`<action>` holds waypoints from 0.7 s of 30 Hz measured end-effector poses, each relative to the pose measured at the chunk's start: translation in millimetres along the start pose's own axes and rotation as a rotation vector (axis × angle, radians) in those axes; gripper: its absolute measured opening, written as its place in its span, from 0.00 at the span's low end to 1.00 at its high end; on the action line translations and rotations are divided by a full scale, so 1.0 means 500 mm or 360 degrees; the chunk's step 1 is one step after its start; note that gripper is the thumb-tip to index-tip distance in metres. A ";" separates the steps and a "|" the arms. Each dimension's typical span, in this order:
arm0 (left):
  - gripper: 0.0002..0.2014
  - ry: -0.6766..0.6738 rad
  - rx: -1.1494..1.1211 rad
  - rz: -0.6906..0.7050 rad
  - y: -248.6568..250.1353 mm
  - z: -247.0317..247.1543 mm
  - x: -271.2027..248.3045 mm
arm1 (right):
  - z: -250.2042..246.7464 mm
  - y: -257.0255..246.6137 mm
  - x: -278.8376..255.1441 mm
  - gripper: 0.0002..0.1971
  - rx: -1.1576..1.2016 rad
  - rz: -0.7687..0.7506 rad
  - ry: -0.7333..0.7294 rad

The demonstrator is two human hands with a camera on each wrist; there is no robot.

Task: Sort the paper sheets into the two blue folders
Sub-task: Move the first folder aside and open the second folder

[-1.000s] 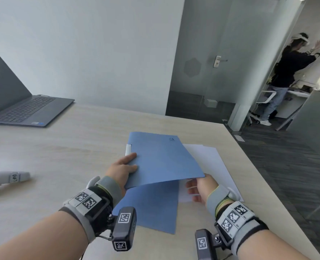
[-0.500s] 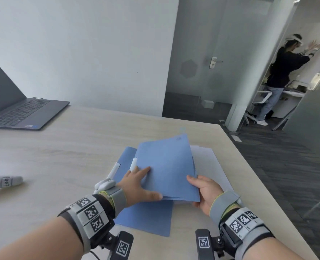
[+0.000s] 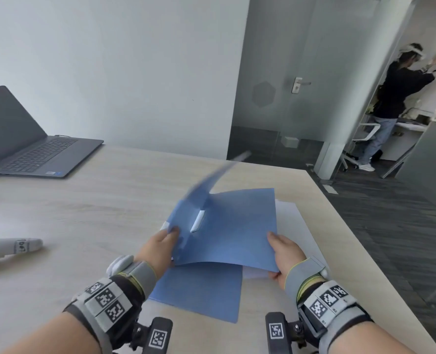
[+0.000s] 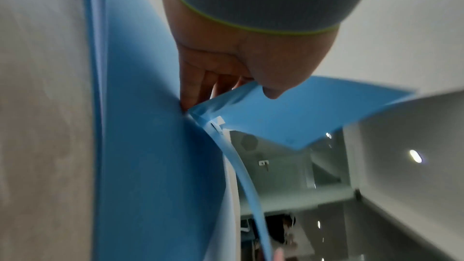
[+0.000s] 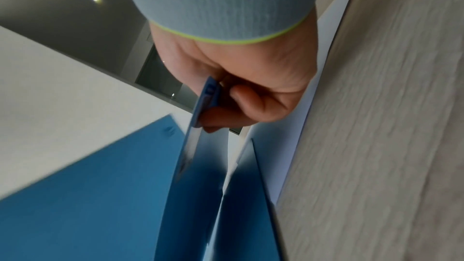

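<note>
A blue folder [image 3: 234, 231] is held above the table, its front cover [image 3: 209, 182] swung up and blurred. My left hand [image 3: 160, 247] pinches that cover at its near left corner [image 4: 226, 98], beside a white clip [image 3: 197, 221]. My right hand [image 3: 284, 254] pinches the folder's near right corner [image 5: 206, 104], thumb on top and fingers under. A second blue folder [image 3: 199, 290] lies flat on the table underneath. White paper sheets [image 3: 293, 226] lie under both folders, showing at the right.
An open grey laptop [image 3: 33, 149] sits at the table's far left. A white object [image 3: 10, 249] lies at the left edge. The table's right edge [image 3: 365, 251] runs close to the sheets. A person stands beyond the glass door at the far right.
The upper folder was shut and held flat by both hands; now its front cover has swung up and open to the left, with my left hand shifted to the cover's corner.
</note>
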State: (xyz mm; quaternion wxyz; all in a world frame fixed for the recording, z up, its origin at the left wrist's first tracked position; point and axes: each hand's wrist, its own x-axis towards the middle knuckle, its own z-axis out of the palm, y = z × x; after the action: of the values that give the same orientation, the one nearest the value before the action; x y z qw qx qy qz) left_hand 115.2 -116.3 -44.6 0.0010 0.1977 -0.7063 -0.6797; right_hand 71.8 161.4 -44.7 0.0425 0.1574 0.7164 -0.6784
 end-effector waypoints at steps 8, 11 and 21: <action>0.30 0.0029 -0.0091 -0.0467 0.000 -0.067 -0.009 | -0.007 0.018 0.021 0.14 -0.0113 0.0015 0.0054; 0.32 -0.0075 0.0170 -0.0552 -0.003 -0.084 -0.018 | -0.011 0.021 0.030 0.12 -0.0094 -0.0029 0.0099; 0.24 -0.0519 0.0033 -0.0357 0.036 -0.011 -0.084 | -0.007 0.005 0.021 0.16 -0.0052 -0.0122 0.0182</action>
State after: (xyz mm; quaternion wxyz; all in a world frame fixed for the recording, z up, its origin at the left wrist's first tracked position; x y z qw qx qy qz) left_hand 150.2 -110.0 -15.5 -0.1912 0.1623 -0.6777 -0.6912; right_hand 63.0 166.9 -49.8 -0.0219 0.1675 0.7342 -0.6576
